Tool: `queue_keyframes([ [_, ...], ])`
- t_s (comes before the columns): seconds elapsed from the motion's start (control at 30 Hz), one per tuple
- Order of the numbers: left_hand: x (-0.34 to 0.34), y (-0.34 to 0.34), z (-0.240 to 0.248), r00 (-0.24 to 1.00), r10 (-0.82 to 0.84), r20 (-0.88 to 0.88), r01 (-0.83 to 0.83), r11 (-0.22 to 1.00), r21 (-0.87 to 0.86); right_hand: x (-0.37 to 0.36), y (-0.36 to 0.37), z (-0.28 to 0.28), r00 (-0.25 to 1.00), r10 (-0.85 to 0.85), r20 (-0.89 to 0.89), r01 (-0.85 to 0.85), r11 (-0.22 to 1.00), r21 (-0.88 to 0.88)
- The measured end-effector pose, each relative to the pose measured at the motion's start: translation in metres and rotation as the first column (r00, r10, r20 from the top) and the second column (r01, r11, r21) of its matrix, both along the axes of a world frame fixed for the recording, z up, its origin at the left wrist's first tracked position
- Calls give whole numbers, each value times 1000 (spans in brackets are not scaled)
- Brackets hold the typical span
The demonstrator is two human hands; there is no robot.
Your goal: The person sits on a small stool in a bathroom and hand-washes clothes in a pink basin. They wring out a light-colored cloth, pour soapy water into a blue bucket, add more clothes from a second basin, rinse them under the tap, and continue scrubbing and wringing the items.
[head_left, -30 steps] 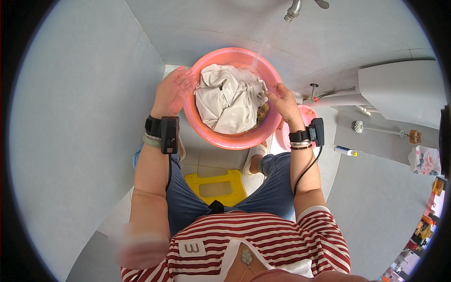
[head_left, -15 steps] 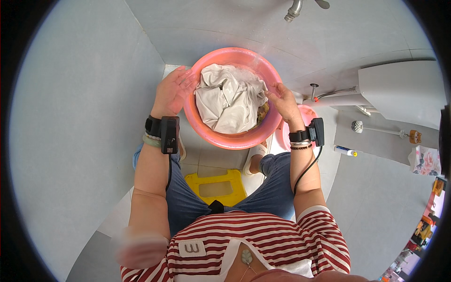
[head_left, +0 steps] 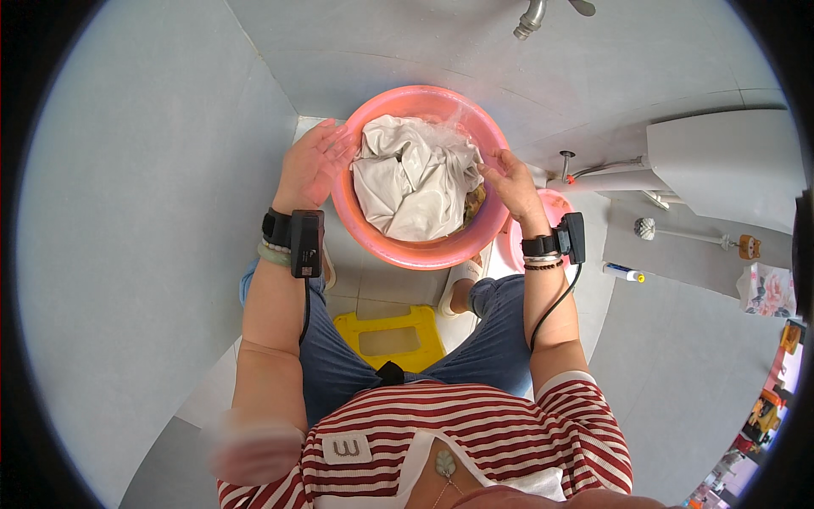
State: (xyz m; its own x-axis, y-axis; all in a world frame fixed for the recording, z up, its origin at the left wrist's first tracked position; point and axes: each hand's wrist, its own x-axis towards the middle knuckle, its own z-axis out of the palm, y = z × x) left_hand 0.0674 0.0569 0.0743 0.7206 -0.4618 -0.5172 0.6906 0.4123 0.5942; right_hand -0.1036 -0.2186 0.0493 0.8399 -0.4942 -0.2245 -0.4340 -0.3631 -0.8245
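Note:
A round pink basin [head_left: 398, 251] sits on the tiled floor in front of my knees, with a crumpled white cloth [head_left: 411, 174] heaped inside it. My left hand [head_left: 312, 165] is at the basin's left rim, palm turned toward it and fingers spread, holding nothing. My right hand [head_left: 511, 185] lies over the right rim, its fingers curled around the edge and its tips touching the cloth. Both wrists wear black strapped devices. Something brownish shows under the cloth by my right hand.
I sit on a low yellow stool [head_left: 388, 339]. A second, smaller pink basin [head_left: 555, 208] lies behind my right wrist. A tap [head_left: 532, 17] juts from the wall above. To the right are a white fixture [head_left: 721, 161], a brush [head_left: 649, 227] and a small tube [head_left: 623, 271].
Almost nothing has moved. Both hands stay at the basin's rim and the cloth lies as before.

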Motion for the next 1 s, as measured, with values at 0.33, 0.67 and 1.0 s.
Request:
queue_keyframes([
  [0.33,-1,0,0,1000,0,-4,0,1000,-2,3,7,16,999,17,-52,-13,997,73],
  [0.67,-1,0,1,1000,-3,-6,3,1000,-3,2,5,6,1000,-9,-2,9,1000,7],
  [1.0,-1,0,1,1000,-5,-2,5,1000,-7,3,7,10,1000,-12,-26,13,1000,14],
])
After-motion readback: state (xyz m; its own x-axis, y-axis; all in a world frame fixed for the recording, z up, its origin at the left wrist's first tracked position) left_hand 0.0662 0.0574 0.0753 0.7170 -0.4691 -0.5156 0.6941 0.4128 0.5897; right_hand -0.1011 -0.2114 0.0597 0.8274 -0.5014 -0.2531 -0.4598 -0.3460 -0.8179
